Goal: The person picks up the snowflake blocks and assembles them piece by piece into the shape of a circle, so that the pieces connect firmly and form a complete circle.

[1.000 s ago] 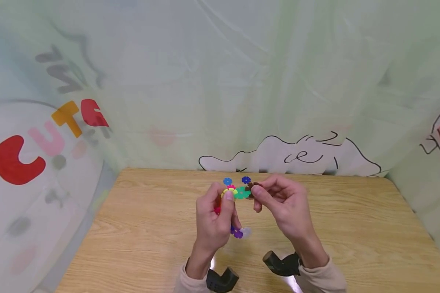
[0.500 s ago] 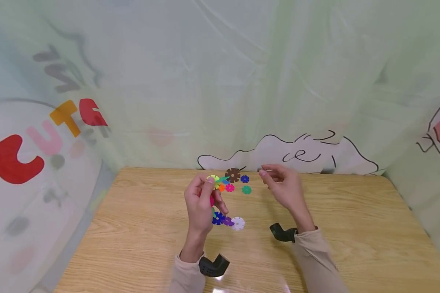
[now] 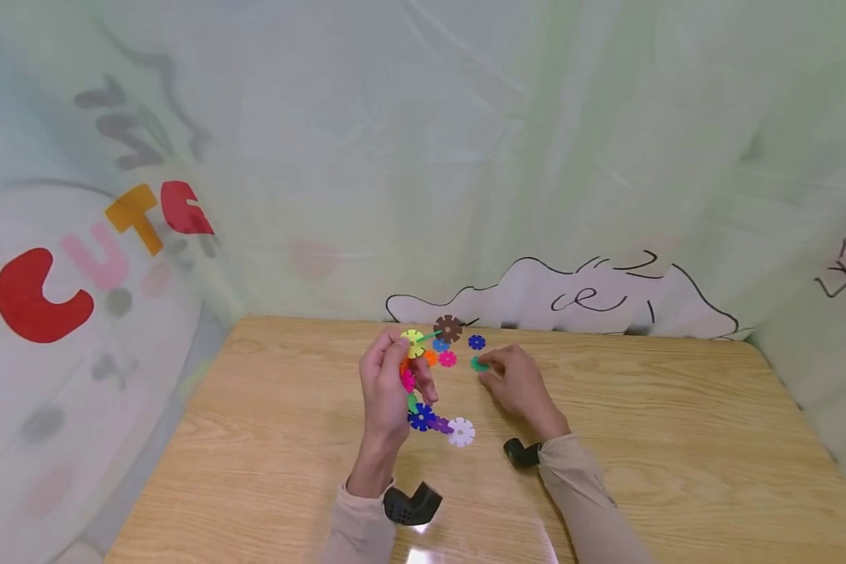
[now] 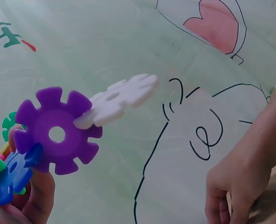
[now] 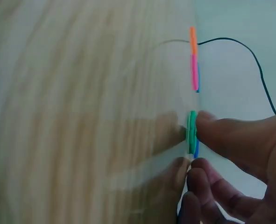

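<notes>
My left hand (image 3: 382, 392) holds a joined chain of slotted plastic snowflake discs by the yellow disc (image 3: 413, 345). A brown disc (image 3: 447, 329) stands out at the top through a thin green one, seen edge-on. Lower down hang the blue disc (image 3: 421, 417), purple disc (image 4: 58, 158) and white disc (image 3: 461, 432); the palm hides part of the chain. My right hand (image 3: 522, 384) is down at the table, its thumb and fingertips at a loose green disc (image 5: 192, 133), which they appear to pinch by its edge.
Loose discs lie near the table's back edge: dark blue (image 3: 476, 342), pink (image 3: 447, 359), light blue (image 3: 440, 345) and orange (image 3: 432, 358). A printed cloth (image 3: 324, 196) hangs behind the wooden table (image 3: 268, 439). Each wrist wears a black device (image 3: 413, 505).
My right hand has let go of the brown disc, drawn back right, then come down to the loose green disc. My left hand has moved left with the chain.
</notes>
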Action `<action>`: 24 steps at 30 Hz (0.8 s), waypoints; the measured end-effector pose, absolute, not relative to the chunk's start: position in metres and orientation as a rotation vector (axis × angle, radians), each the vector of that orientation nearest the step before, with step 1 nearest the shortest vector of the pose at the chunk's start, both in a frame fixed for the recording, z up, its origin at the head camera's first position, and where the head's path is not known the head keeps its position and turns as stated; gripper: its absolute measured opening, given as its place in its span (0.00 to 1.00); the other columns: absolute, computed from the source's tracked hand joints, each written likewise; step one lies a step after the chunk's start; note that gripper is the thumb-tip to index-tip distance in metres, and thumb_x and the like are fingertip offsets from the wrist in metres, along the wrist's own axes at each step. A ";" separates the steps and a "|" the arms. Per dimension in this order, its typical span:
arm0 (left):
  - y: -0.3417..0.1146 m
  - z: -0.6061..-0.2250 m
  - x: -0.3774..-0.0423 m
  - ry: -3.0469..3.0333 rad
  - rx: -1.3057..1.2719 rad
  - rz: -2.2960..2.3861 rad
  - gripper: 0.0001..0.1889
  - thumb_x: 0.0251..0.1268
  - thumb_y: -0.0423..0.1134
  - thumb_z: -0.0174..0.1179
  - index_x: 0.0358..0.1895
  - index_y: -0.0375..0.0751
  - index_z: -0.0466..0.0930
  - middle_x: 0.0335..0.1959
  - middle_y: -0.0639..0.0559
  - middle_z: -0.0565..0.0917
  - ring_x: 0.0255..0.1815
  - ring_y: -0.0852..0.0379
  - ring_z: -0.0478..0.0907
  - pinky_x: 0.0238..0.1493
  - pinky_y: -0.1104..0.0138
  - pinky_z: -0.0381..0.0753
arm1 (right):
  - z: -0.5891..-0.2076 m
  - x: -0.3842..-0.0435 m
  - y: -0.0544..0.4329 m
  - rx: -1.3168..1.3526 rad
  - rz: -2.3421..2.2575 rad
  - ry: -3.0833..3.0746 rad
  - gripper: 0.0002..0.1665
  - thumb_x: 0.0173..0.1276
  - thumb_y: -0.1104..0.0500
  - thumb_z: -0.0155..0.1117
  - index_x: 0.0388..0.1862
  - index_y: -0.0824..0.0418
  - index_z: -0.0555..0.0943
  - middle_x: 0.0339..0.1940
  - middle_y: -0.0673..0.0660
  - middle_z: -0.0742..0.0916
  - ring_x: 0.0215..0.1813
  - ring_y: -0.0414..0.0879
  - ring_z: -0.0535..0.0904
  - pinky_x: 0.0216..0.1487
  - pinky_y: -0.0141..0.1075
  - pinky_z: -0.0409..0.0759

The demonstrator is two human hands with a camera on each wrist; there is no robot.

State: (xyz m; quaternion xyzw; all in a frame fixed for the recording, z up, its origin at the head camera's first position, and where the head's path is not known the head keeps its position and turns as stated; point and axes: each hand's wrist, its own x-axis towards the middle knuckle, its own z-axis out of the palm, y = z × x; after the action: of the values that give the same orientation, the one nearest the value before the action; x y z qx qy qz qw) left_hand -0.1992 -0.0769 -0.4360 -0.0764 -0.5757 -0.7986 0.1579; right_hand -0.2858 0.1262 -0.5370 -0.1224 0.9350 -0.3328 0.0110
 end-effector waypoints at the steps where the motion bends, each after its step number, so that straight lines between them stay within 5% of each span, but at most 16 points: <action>1: -0.077 -0.436 -0.199 -1.649 -0.216 -2.287 0.16 0.84 0.38 0.41 0.33 0.34 0.69 0.17 0.56 0.78 0.11 0.63 0.77 0.16 0.70 0.82 | -0.537 -0.286 0.126 -0.379 -1.026 2.921 0.13 0.72 0.63 0.71 0.53 0.65 0.89 0.50 0.65 0.85 0.49 0.57 0.79 0.52 0.50 0.81; 6: -0.077 -0.434 -0.199 -1.676 -0.199 -2.316 0.14 0.82 0.37 0.39 0.33 0.42 0.69 0.18 0.56 0.82 0.12 0.62 0.79 0.18 0.70 0.83 | -0.535 -0.285 0.125 -0.314 -0.991 2.929 0.05 0.71 0.64 0.73 0.43 0.64 0.89 0.40 0.60 0.84 0.40 0.51 0.77 0.42 0.41 0.78; 12: -0.078 -0.433 -0.198 -1.647 -0.167 -2.436 0.10 0.80 0.36 0.39 0.37 0.42 0.68 0.21 0.56 0.85 0.13 0.60 0.81 0.19 0.69 0.85 | -0.533 -0.286 0.124 -0.266 -1.051 2.880 0.12 0.68 0.65 0.76 0.47 0.65 0.84 0.41 0.60 0.87 0.41 0.50 0.81 0.45 0.42 0.83; 16: -0.078 -0.432 -0.198 -1.562 -0.169 -2.537 0.08 0.78 0.34 0.38 0.41 0.43 0.67 0.21 0.56 0.84 0.10 0.63 0.76 0.15 0.73 0.78 | -0.531 -0.287 0.126 -0.305 -1.064 2.832 0.17 0.66 0.67 0.76 0.51 0.67 0.82 0.39 0.59 0.87 0.39 0.49 0.80 0.44 0.42 0.83; 24: -0.079 -0.435 -0.199 -1.502 -0.190 -2.609 0.18 0.79 0.34 0.40 0.55 0.40 0.81 0.19 0.56 0.79 0.07 0.65 0.67 0.09 0.76 0.66 | -0.532 -0.287 0.130 -0.335 -1.080 2.803 0.06 0.70 0.65 0.72 0.44 0.64 0.87 0.36 0.57 0.87 0.38 0.47 0.78 0.41 0.36 0.77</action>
State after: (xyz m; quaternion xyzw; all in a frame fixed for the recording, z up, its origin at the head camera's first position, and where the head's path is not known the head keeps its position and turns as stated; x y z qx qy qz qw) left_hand -0.1992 -0.0791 -0.4349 -0.0630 -0.4971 -0.8631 0.0626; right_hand -0.2871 0.1296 -0.5324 -0.1105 0.9258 -0.3567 0.0593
